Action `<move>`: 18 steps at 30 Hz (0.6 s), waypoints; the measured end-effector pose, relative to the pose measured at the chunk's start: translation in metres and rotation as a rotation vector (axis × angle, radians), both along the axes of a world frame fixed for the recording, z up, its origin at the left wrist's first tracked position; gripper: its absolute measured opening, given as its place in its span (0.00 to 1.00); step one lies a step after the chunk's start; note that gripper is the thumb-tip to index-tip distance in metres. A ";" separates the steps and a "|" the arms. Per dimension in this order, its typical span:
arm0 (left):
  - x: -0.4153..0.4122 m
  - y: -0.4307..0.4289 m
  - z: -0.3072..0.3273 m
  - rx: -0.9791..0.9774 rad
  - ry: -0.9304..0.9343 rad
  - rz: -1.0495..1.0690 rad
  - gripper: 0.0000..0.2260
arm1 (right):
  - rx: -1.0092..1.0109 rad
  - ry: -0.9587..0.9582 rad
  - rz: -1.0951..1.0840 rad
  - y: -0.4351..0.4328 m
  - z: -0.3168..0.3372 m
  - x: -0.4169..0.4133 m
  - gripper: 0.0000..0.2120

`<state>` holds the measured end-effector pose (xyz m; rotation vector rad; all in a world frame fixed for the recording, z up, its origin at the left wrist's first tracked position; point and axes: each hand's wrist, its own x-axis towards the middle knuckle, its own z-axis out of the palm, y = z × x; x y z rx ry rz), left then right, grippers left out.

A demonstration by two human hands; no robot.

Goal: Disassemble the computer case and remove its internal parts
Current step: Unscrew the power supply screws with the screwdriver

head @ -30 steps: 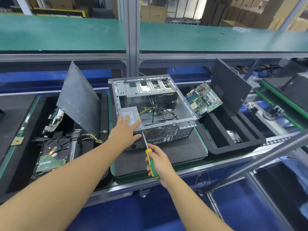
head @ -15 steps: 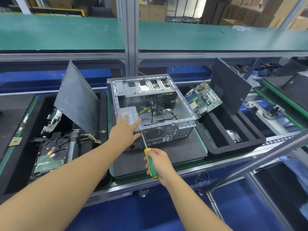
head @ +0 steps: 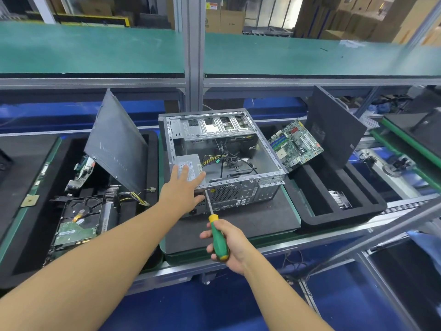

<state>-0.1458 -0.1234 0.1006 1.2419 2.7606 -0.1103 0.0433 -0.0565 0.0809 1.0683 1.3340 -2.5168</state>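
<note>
most parts out: motherboard point(head: 296, 145), hard drive point(head: 76, 218) lie aside; power supply point(head: 191, 163) not yet out of case point(head: 245, 194). left hand point(head: 182, 189) flat, fingers straight, on it; right hand point(head: 229, 244) grips screwdriver point(head: 216, 232).

The screwdriver point(head: 218, 238) handle is green with yellow ends; at two o'clock, a green motherboard point(head: 296, 144); silver-grey computer case point(head: 226, 149).

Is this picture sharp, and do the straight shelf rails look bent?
Head view: the open grey metal computer case and the green-and-yellow screwdriver in the right hand are sharp; the grey metal shelf rail looks nearly straight, but the wide angle stretches the forearms below.
</note>
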 end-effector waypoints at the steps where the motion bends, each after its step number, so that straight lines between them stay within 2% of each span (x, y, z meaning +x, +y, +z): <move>1: 0.000 0.000 0.000 -0.004 -0.001 -0.001 0.33 | 0.030 -0.010 0.005 0.001 0.000 0.000 0.09; 4: -0.001 0.001 0.000 -0.023 -0.005 0.000 0.33 | 0.040 -0.042 -0.002 0.004 0.004 -0.003 0.09; 7: -0.001 0.001 0.001 -0.034 -0.007 0.002 0.33 | -0.038 -0.067 0.031 0.007 0.012 -0.006 0.15; 10: -0.001 0.002 0.003 -0.048 -0.008 -0.002 0.32 | -0.015 -0.090 0.097 0.009 0.015 -0.005 0.18; 14: -0.001 0.002 0.004 -0.047 -0.016 0.001 0.31 | -0.005 -0.062 0.044 0.004 0.012 -0.003 0.13; 18: 0.000 0.002 0.005 -0.040 -0.026 0.004 0.31 | 0.123 -0.029 -0.007 0.005 0.004 -0.003 0.06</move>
